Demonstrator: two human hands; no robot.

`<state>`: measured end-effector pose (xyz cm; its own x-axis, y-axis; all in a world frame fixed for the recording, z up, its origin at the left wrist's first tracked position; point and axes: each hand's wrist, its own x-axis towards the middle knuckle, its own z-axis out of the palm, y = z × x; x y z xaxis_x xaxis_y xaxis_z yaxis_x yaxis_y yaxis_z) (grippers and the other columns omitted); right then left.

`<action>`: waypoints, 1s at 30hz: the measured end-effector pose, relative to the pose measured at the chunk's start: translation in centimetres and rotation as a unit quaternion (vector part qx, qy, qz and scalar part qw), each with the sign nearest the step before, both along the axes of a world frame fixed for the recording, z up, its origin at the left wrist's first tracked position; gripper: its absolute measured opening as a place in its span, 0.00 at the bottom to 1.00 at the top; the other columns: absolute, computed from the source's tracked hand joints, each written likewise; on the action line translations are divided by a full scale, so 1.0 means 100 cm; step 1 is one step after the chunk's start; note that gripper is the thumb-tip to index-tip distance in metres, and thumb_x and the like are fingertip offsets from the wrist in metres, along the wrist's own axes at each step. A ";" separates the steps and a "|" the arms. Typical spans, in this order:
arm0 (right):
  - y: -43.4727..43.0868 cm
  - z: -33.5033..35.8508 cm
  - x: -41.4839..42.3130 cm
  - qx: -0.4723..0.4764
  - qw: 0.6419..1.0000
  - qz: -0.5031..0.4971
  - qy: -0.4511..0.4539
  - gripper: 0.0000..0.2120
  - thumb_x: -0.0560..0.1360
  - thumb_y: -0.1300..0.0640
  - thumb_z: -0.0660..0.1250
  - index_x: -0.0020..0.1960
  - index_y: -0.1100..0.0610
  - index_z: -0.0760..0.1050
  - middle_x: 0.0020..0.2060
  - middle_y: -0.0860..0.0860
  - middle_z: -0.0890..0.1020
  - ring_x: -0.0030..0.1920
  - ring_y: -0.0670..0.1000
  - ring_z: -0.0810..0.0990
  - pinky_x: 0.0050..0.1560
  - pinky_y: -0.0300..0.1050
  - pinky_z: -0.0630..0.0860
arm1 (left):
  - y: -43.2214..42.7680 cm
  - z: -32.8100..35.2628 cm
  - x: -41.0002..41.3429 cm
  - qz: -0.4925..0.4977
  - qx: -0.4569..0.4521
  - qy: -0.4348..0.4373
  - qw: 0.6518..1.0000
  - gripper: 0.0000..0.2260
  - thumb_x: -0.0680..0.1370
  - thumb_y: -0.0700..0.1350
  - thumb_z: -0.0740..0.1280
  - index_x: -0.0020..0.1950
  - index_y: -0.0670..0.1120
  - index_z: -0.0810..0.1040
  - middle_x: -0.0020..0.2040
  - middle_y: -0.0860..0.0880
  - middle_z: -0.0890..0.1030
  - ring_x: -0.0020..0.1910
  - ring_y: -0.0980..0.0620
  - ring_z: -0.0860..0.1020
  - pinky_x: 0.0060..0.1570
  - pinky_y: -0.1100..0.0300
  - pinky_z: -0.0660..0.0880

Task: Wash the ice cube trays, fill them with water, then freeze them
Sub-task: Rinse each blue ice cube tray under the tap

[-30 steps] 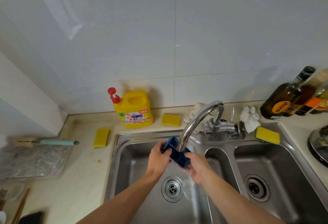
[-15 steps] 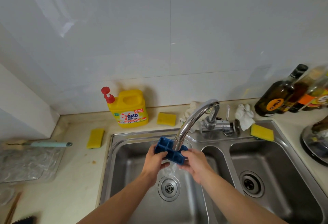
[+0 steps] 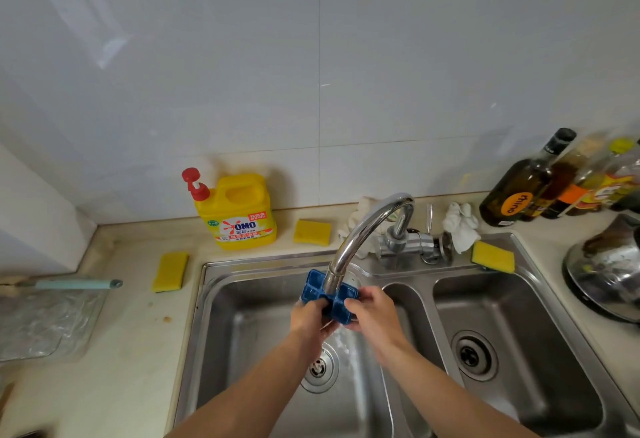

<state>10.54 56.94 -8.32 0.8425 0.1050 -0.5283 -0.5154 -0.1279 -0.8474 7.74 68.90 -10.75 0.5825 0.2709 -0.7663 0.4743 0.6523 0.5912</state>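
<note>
A small blue ice cube tray (image 3: pixel 313 290) is held under the chrome faucet spout (image 3: pixel 360 236), over the left basin of a steel double sink (image 3: pixel 221 313). My left hand (image 3: pixel 310 318) grips the tray's near left edge. The near right edge is gripped by my right hand (image 3: pixel 375 313). The tray's compartments face up and toward me. The spout end hides the tray's middle. Water runs down below the tray toward the drain (image 3: pixel 318 366).
A yellow OMO detergent jug (image 3: pixel 239 214) stands behind the sink. Yellow sponges lie at the left (image 3: pixel 170 271), back (image 3: pixel 311 232) and on the right rim (image 3: pixel 493 256). Dark bottles (image 3: pixel 519 188) and a steel pot lid (image 3: pixel 609 264) are at the right. A clear tray (image 3: pixel 45 323) and a brush (image 3: pixel 69 284) lie left.
The tray has tipped from tilted down to the right toward level, and both hands have shifted their hold on it. The camera view has drifted slightly.
</note>
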 end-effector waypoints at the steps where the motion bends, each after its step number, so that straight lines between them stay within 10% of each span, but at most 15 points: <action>1: 0.000 -0.001 -0.001 -0.006 1.000 -0.002 -0.002 0.09 0.77 0.67 0.68 0.55 0.59 0.75 0.52 0.57 0.82 0.51 0.54 0.85 0.47 0.49 0.85 | -0.002 0.001 -0.001 -0.017 -0.002 0.001 1.000 0.11 0.82 0.34 0.61 0.63 0.39 0.75 0.53 0.36 0.84 0.50 0.41 0.83 0.46 0.49 0.80; 9: 0.007 -0.007 -0.003 0.011 0.997 0.048 0.051 0.13 0.78 0.69 0.62 0.58 0.56 0.76 0.49 0.58 0.85 0.44 0.55 0.88 0.42 0.48 0.85 | 0.009 0.008 0.003 -0.034 0.091 -0.019 0.995 0.12 0.78 0.31 0.60 0.57 0.41 0.76 0.52 0.37 0.84 0.53 0.39 0.82 0.52 0.44 0.81; 18: 0.023 -0.015 -0.002 -0.079 0.982 0.142 0.096 0.08 0.80 0.66 0.61 0.50 0.62 0.79 0.31 0.58 0.85 0.28 0.55 0.83 0.31 0.47 0.81 | 0.030 0.016 -0.002 -0.190 0.365 -0.044 0.910 0.12 0.73 0.33 0.62 0.51 0.46 0.78 0.47 0.48 0.83 0.49 0.48 0.81 0.52 0.51 0.79; 30: 0.017 -0.005 0.000 -0.138 0.961 0.234 0.050 0.08 0.80 0.64 0.62 0.48 0.65 0.79 0.31 0.57 0.83 0.26 0.52 0.79 0.26 0.42 0.73 | 0.044 0.005 -0.001 -0.229 0.266 -0.020 0.936 0.11 0.77 0.35 0.61 0.53 0.48 0.78 0.48 0.45 0.85 0.48 0.45 0.84 0.48 0.48 0.83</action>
<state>10.59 58.63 -8.79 0.6812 0.3034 -0.6663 -0.4239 -0.5786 -0.6968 7.68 73.30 -10.26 0.7562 0.3226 -0.5693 0.6031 -0.0060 0.7976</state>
